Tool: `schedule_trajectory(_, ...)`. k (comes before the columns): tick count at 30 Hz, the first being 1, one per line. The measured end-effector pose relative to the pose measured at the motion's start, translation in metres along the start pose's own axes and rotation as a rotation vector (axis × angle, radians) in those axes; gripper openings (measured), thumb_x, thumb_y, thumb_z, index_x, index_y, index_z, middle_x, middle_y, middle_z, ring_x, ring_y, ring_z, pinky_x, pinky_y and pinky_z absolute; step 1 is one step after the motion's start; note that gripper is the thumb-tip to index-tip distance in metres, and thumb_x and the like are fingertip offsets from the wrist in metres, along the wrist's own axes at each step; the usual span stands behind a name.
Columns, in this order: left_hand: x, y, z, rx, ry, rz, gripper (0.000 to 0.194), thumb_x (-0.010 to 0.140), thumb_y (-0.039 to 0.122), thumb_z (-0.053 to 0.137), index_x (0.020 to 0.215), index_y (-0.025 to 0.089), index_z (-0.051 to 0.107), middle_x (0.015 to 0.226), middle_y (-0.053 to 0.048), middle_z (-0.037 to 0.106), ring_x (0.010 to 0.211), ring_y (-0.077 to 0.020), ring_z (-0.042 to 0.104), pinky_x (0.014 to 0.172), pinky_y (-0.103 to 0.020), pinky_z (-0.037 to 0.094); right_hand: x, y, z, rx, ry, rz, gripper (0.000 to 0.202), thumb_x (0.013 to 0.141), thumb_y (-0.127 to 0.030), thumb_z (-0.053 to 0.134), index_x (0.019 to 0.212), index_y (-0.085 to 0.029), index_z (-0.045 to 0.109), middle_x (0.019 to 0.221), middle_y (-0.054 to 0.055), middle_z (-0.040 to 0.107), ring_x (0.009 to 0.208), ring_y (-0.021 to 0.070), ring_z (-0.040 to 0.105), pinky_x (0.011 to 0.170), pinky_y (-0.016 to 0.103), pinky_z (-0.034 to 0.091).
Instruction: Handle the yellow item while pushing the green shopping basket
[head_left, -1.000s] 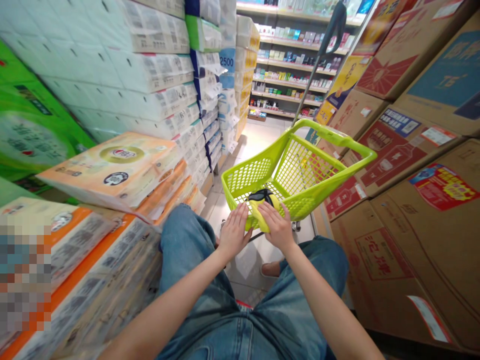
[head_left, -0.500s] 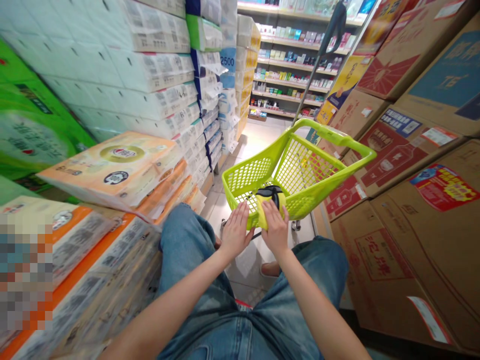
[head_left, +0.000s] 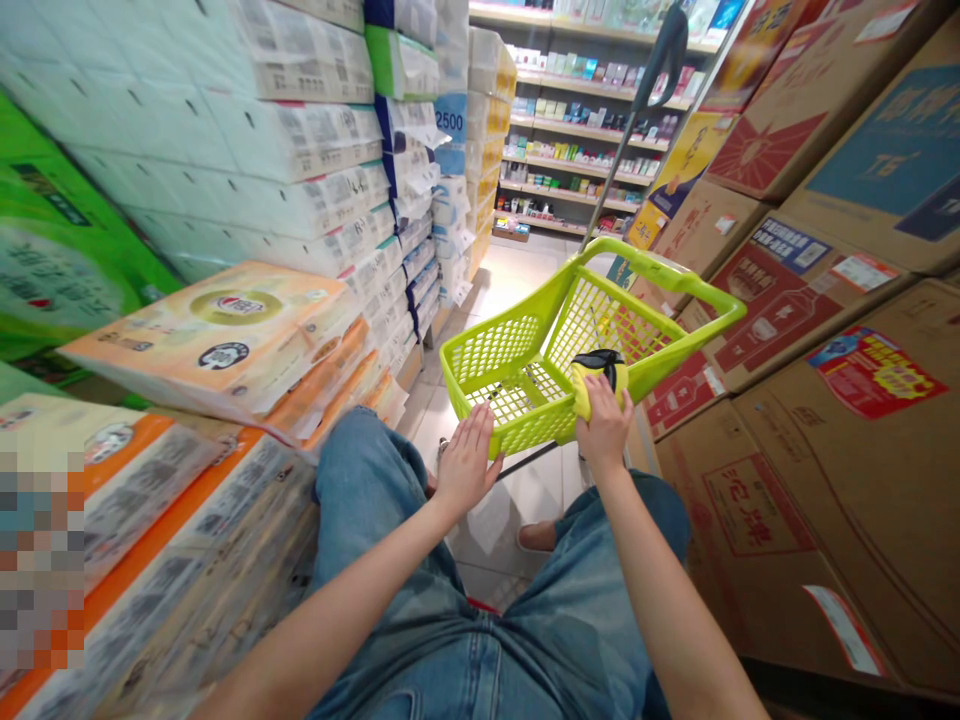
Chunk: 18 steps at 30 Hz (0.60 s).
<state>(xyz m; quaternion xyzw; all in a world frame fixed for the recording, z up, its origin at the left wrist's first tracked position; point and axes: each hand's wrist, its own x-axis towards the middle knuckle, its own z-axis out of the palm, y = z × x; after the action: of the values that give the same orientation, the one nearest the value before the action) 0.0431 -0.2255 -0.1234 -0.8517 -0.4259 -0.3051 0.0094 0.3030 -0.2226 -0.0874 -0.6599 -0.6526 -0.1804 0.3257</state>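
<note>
A lime-green shopping basket (head_left: 525, 435) with lattice sides and a raised handle sits in front of my knees. My left hand (head_left: 466, 460) lies with its fingers stretched over the near left part of the rim. At the near right corner, my right hand (head_left: 604, 422) presses a yellow and black cloth (head_left: 590, 390) against the rim, fingers bent over it. The basket's lattice floor shows through the open top. A long grey pole with a dark looped handle (head_left: 664, 70) rises behind the basket.
Stacked tissue packs (head_left: 217, 320) line the left side, close to my left knee. Cardboard cartons (head_left: 765, 520) are piled along the right. Shelves of small goods (head_left: 577, 130) stand at the back, beyond the tiled floor (head_left: 517, 265).
My right hand has moved right along the near rim with the cloth, away from my left hand. My left hand has stayed at nearly the same part of the rim.
</note>
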Motion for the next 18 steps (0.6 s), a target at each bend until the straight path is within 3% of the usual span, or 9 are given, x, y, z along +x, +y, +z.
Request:
schedule_trajectory(5, -0.001, -0.001, 0.002, -0.006, -0.002, -0.001, 0.075, 0.093, 0.028, 0.05, 0.156, 0.007, 0.015, 0.16, -0.018, 0.032, 0.151, -0.0283, 0.023, 0.121, -0.047, 0.029, -0.04, -0.094, 0.011, 0.164, -0.08, -0.139, 0.063, 0.08, -0.01, 0.044, 0.142, -0.018, 0.047, 0.141, 0.009, 0.059, 0.14, 0.0218, 0.045, 0.122, 0.045, 0.015)
schedule_trajectory(8, -0.003, -0.006, 0.003, -0.005, -0.019, 0.0, 0.081, 0.088, 0.025, 0.054, 0.156, 0.005, 0.014, 0.16, -0.02, 0.03, 0.151, -0.0298, 0.024, 0.121, -0.047, 0.028, -0.051, -0.12, 0.009, 0.219, -0.14, -0.25, 0.061, 0.082, -0.011, 0.043, 0.143, -0.019, 0.046, 0.143, 0.008, 0.058, 0.141, 0.0199, 0.044, 0.124, 0.043, 0.01)
schedule_trajectory(10, -0.004, -0.009, 0.002, 0.002, -0.017, 0.002, 0.08, 0.09, 0.026, 0.053, 0.156, 0.006, 0.014, 0.159, -0.019, 0.031, 0.15, -0.0292, 0.025, 0.121, -0.047, 0.029, -0.047, -0.112, 0.005, 0.212, -0.178, -0.315, 0.06, 0.083, -0.012, 0.044, 0.143, -0.02, 0.047, 0.143, 0.007, 0.058, 0.14, 0.0197, 0.046, 0.124, 0.044, 0.007)
schedule_trajectory(12, -0.004, -0.01, 0.002, 0.015, -0.016, 0.008, 0.074, 0.093, 0.028, 0.05, 0.156, 0.008, 0.016, 0.159, -0.017, 0.033, 0.151, -0.0274, 0.025, 0.121, -0.046, 0.029, -0.036, -0.085, -0.001, 0.174, -0.205, -0.337, 0.059, 0.083, -0.013, 0.044, 0.142, -0.021, 0.048, 0.143, 0.007, 0.059, 0.138, 0.0201, 0.048, 0.124, 0.045, 0.006)
schedule_trajectory(16, -0.003, -0.008, 0.0, 0.023, -0.012, 0.008, 0.071, 0.094, 0.028, 0.049, 0.155, 0.009, 0.019, 0.16, -0.016, 0.033, 0.151, -0.0259, 0.025, 0.121, -0.045, 0.029, -0.008, -0.015, -0.011, 0.044, -0.119, -0.167, 0.058, 0.08, -0.012, 0.044, 0.137, -0.021, 0.052, 0.141, 0.007, 0.06, 0.137, 0.0214, 0.05, 0.122, 0.047, 0.012)
schedule_trajectory(18, -0.002, -0.006, 0.0, 0.015, -0.008, 0.003, 0.072, 0.094, 0.027, 0.05, 0.156, 0.009, 0.018, 0.16, -0.016, 0.033, 0.151, -0.026, 0.025, 0.121, -0.045, 0.028, 0.0, 0.004, -0.012, 0.0, -0.071, -0.07, 0.058, 0.078, -0.011, 0.044, 0.135, -0.021, 0.054, 0.14, 0.007, 0.061, 0.137, 0.0223, 0.049, 0.121, 0.048, 0.014)
